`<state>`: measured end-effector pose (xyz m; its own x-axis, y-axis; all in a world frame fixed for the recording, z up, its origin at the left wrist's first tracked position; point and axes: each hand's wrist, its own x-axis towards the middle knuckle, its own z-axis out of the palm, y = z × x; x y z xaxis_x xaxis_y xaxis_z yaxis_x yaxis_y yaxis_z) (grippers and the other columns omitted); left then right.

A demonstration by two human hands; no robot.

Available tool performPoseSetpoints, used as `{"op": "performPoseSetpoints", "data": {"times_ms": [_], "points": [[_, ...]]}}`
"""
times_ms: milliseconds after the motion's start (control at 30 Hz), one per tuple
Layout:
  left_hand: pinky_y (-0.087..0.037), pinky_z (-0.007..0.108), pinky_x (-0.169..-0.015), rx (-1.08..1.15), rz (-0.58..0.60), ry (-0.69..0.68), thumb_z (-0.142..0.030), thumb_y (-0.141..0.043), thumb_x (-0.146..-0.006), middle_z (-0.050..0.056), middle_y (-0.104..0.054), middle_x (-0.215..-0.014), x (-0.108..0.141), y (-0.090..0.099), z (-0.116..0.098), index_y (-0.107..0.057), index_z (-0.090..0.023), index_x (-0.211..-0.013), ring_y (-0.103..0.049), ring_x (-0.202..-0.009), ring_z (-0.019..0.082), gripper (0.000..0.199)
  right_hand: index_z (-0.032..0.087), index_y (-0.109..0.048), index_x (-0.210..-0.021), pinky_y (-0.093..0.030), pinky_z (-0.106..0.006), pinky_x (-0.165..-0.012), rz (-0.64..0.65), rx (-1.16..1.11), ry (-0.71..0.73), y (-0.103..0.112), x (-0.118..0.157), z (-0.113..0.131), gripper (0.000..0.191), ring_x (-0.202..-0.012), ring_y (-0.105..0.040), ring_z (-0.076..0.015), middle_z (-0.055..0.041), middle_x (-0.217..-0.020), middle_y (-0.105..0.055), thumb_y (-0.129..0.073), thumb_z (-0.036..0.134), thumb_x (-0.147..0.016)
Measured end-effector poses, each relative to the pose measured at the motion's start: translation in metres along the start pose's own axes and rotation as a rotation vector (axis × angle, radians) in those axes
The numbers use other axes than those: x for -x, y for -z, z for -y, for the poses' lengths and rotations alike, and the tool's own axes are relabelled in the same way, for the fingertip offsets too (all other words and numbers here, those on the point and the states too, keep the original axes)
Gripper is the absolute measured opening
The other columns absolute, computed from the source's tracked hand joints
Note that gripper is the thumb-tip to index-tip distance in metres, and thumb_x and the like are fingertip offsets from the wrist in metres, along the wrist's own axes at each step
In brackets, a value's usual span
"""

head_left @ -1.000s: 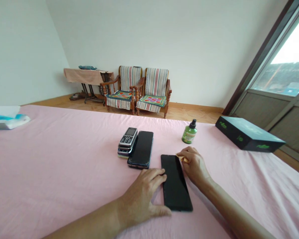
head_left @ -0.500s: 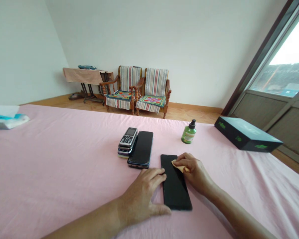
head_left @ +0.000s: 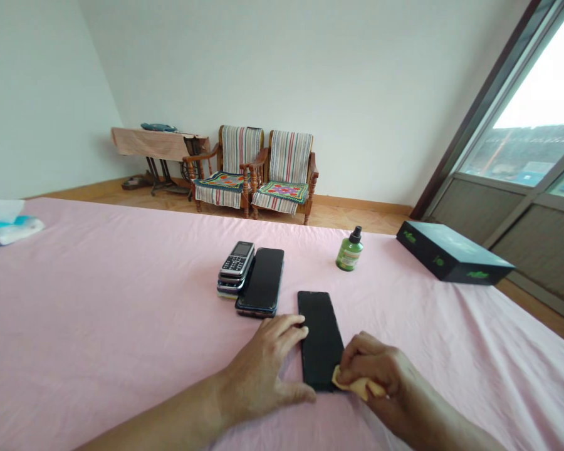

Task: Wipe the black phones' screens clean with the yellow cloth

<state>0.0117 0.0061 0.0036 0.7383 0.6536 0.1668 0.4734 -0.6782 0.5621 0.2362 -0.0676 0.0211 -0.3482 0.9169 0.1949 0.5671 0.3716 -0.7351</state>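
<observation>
A black smartphone (head_left: pixel 320 341) lies flat, screen up, on the pink cloth. My left hand (head_left: pixel 272 360) is open along its left side, fingertips touching the left edge and thumb stretched out by the lower left corner. Pinched in my right hand (head_left: pixel 380 369) is a folded yellow cloth (head_left: pixel 360 385), pressed at the phone's lower right corner. Beyond my left hand lies a dark smartphone (head_left: pixel 263 279), apparently stacked on another. Beside it on the left, a keypad phone (head_left: pixel 237 259) tops a small pile of phones.
A green spray bottle (head_left: pixel 349 252) with a black top stands behind the phone. Farther right sits a black box (head_left: pixel 451 254) with green markings. A tissue pack (head_left: pixel 9 228) lies at the far left of the pink cloth (head_left: pixel 122 300). Two wooden chairs (head_left: pixel 286 166) stand against the wall.
My right hand has slid the yellow cloth down the phone's right side, from near its top to the lower right corner. My left hand stays at the left edge. The view has shifted slightly.
</observation>
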Motion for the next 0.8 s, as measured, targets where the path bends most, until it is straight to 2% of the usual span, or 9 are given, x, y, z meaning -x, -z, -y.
{"op": "performPoseSetpoints", "data": {"times_ms": [100, 200, 300, 367, 500, 667, 800], "points": [[-0.037, 0.048, -0.107, 0.011, -0.001, 0.002, -0.054, -0.082, -0.063, 0.018, -0.047, -0.139, 0.000, 0.000, 0.000, -0.056, -0.013, -0.128, -0.044, -0.128, 0.034, 0.081, 0.019, -0.073, -0.087, -0.048, -0.027, -0.067, -0.123, 0.018, 0.041, 0.005, -0.032, -0.009, 0.038, -0.078, -0.062, -0.0155, -0.0050, -0.086, -0.063, -0.047, -0.004, -0.072], [-0.038, 0.048, -0.106, 0.029, -0.006, -0.008, -0.053, -0.083, -0.062, 0.017, -0.051, -0.134, 0.000, 0.001, 0.000, -0.057, -0.013, -0.127, -0.047, -0.124, 0.034, 0.080, 0.018, -0.073, -0.086, -0.048, -0.028, -0.068, -0.242, 0.132, 0.133, 0.000, -0.073, -0.032, 0.037, -0.076, -0.061, -0.0158, -0.0051, -0.083, -0.064, -0.047, -0.004, -0.072], [-0.039, 0.048, -0.105, 0.032, -0.001, 0.001, -0.054, -0.083, -0.061, 0.018, -0.052, -0.133, -0.001, 0.001, 0.000, -0.057, -0.013, -0.126, -0.048, -0.122, 0.034, 0.081, 0.016, -0.073, -0.084, -0.048, -0.031, -0.072, -0.273, 0.157, 0.151, -0.010, -0.103, -0.055, 0.041, -0.077, -0.061, -0.0171, -0.0060, -0.081, -0.064, -0.045, -0.007, -0.068], [-0.039, 0.048, -0.105, 0.037, 0.001, 0.004, -0.056, -0.082, -0.062, 0.017, -0.051, -0.133, -0.001, 0.000, 0.001, -0.057, -0.013, -0.127, -0.048, -0.123, 0.035, 0.082, 0.016, -0.074, -0.085, -0.047, -0.032, -0.073, -0.276, 0.162, 0.161, -0.016, -0.110, -0.064, 0.044, -0.078, -0.060, -0.0184, -0.0072, -0.082, -0.064, -0.043, -0.009, -0.065], [-0.038, 0.049, -0.106, 0.086, -0.019, 0.000, -0.058, -0.081, -0.061, 0.015, -0.051, -0.133, -0.001, -0.001, 0.002, -0.054, -0.018, -0.128, -0.047, -0.122, 0.034, 0.083, 0.018, -0.074, -0.089, -0.048, -0.032, -0.076, -0.234, 0.157, 0.193, -0.019, -0.096, -0.059, 0.048, -0.085, -0.058, -0.0195, -0.0077, -0.087, -0.063, -0.043, -0.009, -0.063], [-0.038, 0.044, -0.106, 0.153, -0.065, -0.014, -0.048, -0.087, -0.057, 0.010, -0.052, -0.129, 0.000, -0.003, 0.004, -0.045, -0.021, -0.132, -0.048, -0.121, 0.030, 0.090, 0.018, -0.072, -0.093, -0.047, -0.031, -0.079, -0.112, 0.052, 0.192, -0.021, -0.062, -0.033, 0.052, -0.091, -0.057, -0.0189, -0.0075, -0.094, -0.062, -0.041, -0.010, -0.062], [-0.038, 0.047, -0.105, 0.139, -0.073, 0.020, -0.049, -0.087, -0.055, 0.011, -0.052, -0.129, 0.001, -0.006, 0.006, -0.046, -0.021, -0.131, -0.047, -0.122, 0.033, 0.091, 0.018, -0.072, -0.088, -0.046, -0.028, -0.077, -0.015, -0.039, 0.121, -0.023, -0.039, -0.011, 0.046, -0.089, -0.059, -0.0171, -0.0065, -0.093, -0.062, -0.043, -0.009, -0.064]]}}
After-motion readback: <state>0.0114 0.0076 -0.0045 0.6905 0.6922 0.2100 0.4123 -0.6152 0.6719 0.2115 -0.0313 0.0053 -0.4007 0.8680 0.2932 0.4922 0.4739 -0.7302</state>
